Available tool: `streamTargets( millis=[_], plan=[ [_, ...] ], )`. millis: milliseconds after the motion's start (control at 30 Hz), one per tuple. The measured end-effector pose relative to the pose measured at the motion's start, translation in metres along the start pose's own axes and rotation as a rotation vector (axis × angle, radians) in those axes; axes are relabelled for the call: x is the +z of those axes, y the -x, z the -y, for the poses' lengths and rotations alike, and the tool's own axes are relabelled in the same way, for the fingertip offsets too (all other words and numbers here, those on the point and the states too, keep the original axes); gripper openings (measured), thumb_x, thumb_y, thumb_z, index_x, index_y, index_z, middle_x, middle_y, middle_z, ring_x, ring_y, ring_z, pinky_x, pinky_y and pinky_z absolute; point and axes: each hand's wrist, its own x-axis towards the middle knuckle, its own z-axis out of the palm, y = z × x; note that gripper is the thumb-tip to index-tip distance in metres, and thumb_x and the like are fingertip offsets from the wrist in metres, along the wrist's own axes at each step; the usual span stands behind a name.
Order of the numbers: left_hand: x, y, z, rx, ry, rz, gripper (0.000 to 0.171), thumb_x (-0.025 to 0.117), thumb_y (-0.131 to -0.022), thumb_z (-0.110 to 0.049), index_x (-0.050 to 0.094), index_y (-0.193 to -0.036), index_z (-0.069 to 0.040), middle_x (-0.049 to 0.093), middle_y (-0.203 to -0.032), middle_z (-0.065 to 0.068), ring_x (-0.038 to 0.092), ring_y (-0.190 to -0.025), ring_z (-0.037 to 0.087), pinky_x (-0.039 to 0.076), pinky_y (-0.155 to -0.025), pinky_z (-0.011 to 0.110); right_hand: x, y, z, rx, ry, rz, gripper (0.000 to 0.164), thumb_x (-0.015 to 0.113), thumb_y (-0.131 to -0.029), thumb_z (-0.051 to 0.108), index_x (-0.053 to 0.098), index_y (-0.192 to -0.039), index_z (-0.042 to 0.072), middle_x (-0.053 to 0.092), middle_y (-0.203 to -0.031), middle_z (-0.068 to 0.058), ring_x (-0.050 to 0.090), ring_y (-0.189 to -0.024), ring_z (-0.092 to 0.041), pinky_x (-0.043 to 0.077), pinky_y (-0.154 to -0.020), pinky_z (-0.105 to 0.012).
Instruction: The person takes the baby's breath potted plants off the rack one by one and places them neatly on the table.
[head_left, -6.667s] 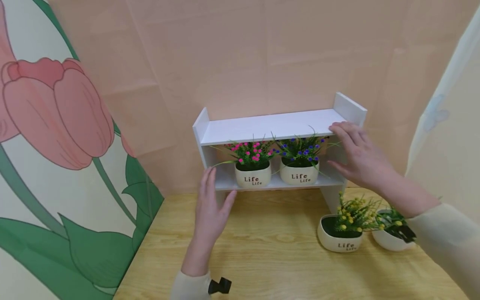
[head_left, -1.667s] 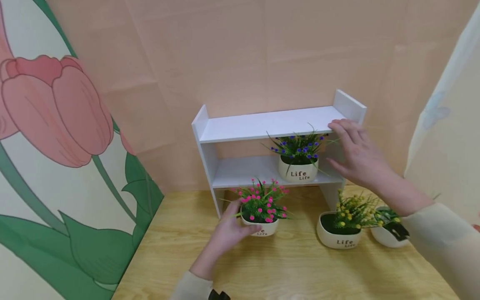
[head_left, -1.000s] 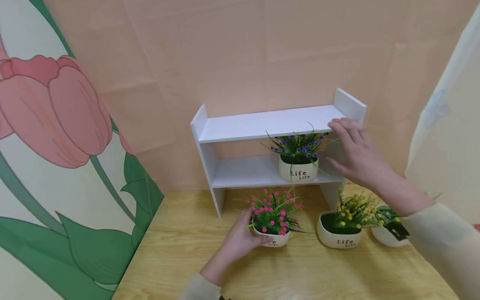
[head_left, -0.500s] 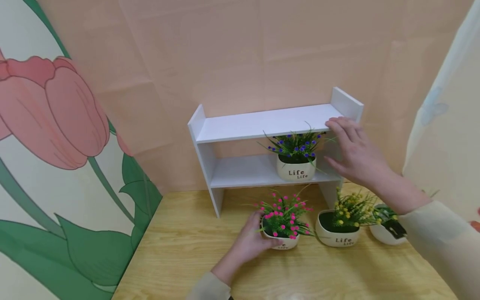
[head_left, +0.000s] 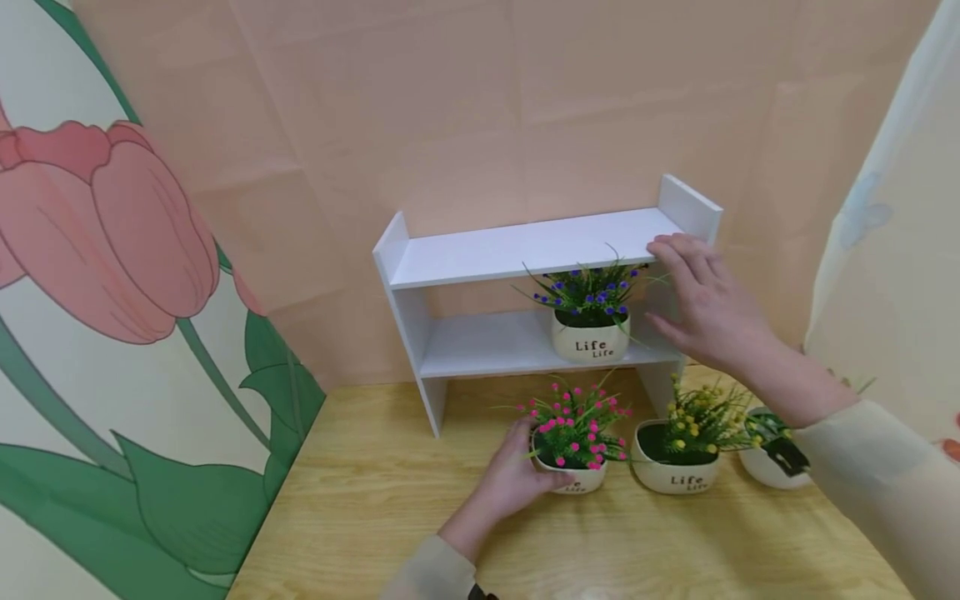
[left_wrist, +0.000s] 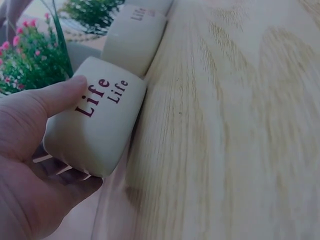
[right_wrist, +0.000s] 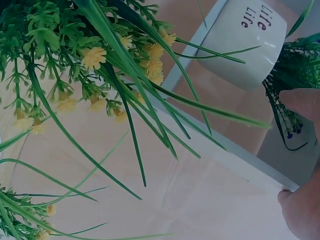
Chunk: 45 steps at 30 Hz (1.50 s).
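Note:
My left hand [head_left: 510,483] grips a cream "Life" flowerpot [left_wrist: 100,120] with pink artificial flowers [head_left: 573,425]. The thumb lies across its lettered front and the fingers are round its left end. The pot is upright, low at the tabletop, close to the left of a matching pot with yellow flowers [head_left: 678,475]. My right hand [head_left: 716,308] rests at the right side of a white two-tier shelf [head_left: 525,250], fingertips on the top board, thumb apart below it. On the lower board stands a pot with blue flowers [head_left: 591,337], just left of that thumb.
Another white pot [head_left: 776,471] stands at the far right, partly covered by my right forearm. The wooden table [head_left: 360,500] meets a tulip-printed panel [head_left: 150,250] on the left. A beige backdrop [head_left: 450,125] hangs behind the shelf.
My left hand took the pink-flowered pot off the lower board, brought it down to the table and moved it right, up beside the yellow one. My right hand stayed on the shelf.

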Motion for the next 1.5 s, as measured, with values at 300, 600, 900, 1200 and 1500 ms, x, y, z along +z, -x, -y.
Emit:
streamTargets(
  millis=[300,600,900,1200,1500],
  plan=[
    [0.008,-0.004,-0.001,-0.068,0.014,0.013,0.119,0.101,-0.080,-0.042,0.034,-0.170,-0.002,0.046,-0.168,0.021,0.048,-0.152,0.041,0.039,-0.124,0.060,0.000,-0.001,0.002,0.004,0.002,0.003,0.108,0.094,-0.078,0.006,0.032,-0.165,-0.003,0.035,-0.161,-0.033,0.031,-0.150,-0.054,0.016,-0.135,-0.054],
    [0.016,-0.006,-0.002,-0.109,-0.009,0.009,0.121,0.099,-0.081,-0.049,0.033,-0.170,-0.001,0.040,-0.171,0.024,0.046,-0.152,0.044,0.039,-0.124,0.061,0.001,-0.001,0.000,-0.018,-0.005,-0.022,0.106,0.094,-0.077,0.005,0.034,-0.164,-0.004,0.037,-0.159,-0.034,0.032,-0.149,-0.055,0.017,-0.135,-0.052],
    [0.021,-0.007,-0.001,-0.088,0.002,-0.002,0.116,0.098,-0.082,-0.051,0.036,-0.168,-0.005,0.045,-0.166,0.023,0.050,-0.150,0.043,0.041,-0.122,0.062,0.000,-0.001,0.000,-0.007,-0.003,-0.005,0.108,0.095,-0.077,0.005,0.032,-0.165,-0.003,0.036,-0.161,-0.034,0.031,-0.150,-0.055,0.016,-0.135,-0.054],
    [0.023,-0.004,0.004,-0.058,0.025,0.004,0.112,0.097,-0.084,-0.052,0.037,-0.167,-0.009,0.050,-0.159,0.015,0.054,-0.146,0.039,0.043,-0.121,0.060,0.000,0.000,0.000,0.007,0.004,0.010,0.108,0.095,-0.078,0.006,0.032,-0.165,-0.003,0.035,-0.161,-0.033,0.031,-0.150,-0.054,0.018,-0.135,-0.055],
    [0.003,0.007,-0.001,-0.039,0.064,0.028,0.115,0.096,-0.086,-0.047,0.029,-0.172,-0.008,0.044,-0.163,0.021,0.053,-0.146,0.044,0.048,-0.118,0.058,0.000,-0.002,0.000,-0.015,0.002,-0.003,0.108,0.095,-0.077,0.005,0.031,-0.164,-0.004,0.035,-0.160,-0.034,0.030,-0.150,-0.054,0.014,-0.135,-0.052]
  ],
)
